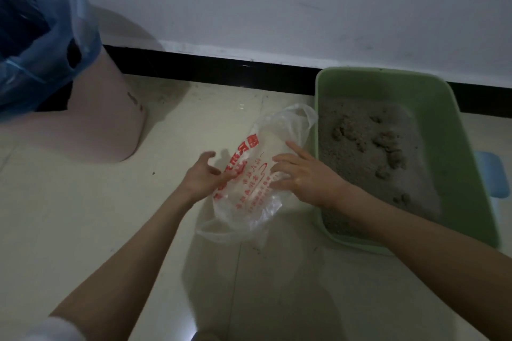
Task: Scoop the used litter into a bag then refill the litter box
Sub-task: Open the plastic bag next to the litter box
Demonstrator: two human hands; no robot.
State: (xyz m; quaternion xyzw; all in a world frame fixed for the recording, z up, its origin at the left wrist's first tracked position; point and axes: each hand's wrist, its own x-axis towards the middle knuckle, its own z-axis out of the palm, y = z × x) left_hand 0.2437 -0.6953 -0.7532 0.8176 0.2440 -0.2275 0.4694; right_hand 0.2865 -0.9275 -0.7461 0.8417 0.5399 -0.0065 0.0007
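Domestic interior, floor level, most likely a utility corner or hallway of a home; the dim light leaves the exact room uncertain. Evidence: pale glossy tiled floor (83, 216) with visible grout lines and scattered grit; plain white wall (277, 3) finished with a black skirting (221, 69). Green litter box (465, 147) set against the wall, holding grey litter (360, 152) with clumps. Pink bin (110, 119) lined with a blue liner (33, 50), standing at the left by the wall. Thin printed shopping bag (249, 183) lying on the tiles beside the box. Blue plastic item (496, 174) at the right edge, partly hidden, unidentified.
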